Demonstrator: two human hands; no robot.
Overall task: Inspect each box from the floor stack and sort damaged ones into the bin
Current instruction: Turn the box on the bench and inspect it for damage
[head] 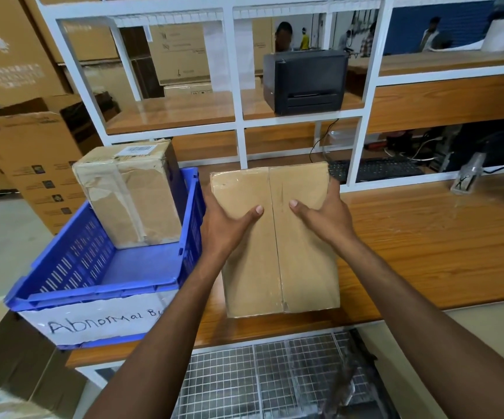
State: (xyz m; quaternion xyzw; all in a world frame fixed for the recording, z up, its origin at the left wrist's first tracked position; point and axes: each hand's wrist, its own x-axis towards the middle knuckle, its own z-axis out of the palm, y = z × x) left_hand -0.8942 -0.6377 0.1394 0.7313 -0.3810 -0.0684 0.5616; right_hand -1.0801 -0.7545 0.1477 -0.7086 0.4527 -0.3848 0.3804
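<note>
Two bare hands grasp a taped cardboard box (277, 252) by its sides, the left hand (223, 226) and right hand (327, 220) each laying a thumb across its top, over a wooden table (432, 243). Just left, a blue bin (72, 263) labelled "Abnormal" holds a crumpled box (129, 201) at its far end. Beyond, a black printer (305, 83) sits on a shelf (184, 113).

Bright, even overhead light filled the warehouse station, drawing soft glare off the varnished orange-brown wooden workbench (426, 237) and the clear tape (235, 182) on the plain brown cardboard box (305, 267), with only faint shadows beneath. The wide-angle lens bowed the white metal shelf frame (241, 143) near the edges, while the distant people (430, 33) and the corners were blurred.
</note>
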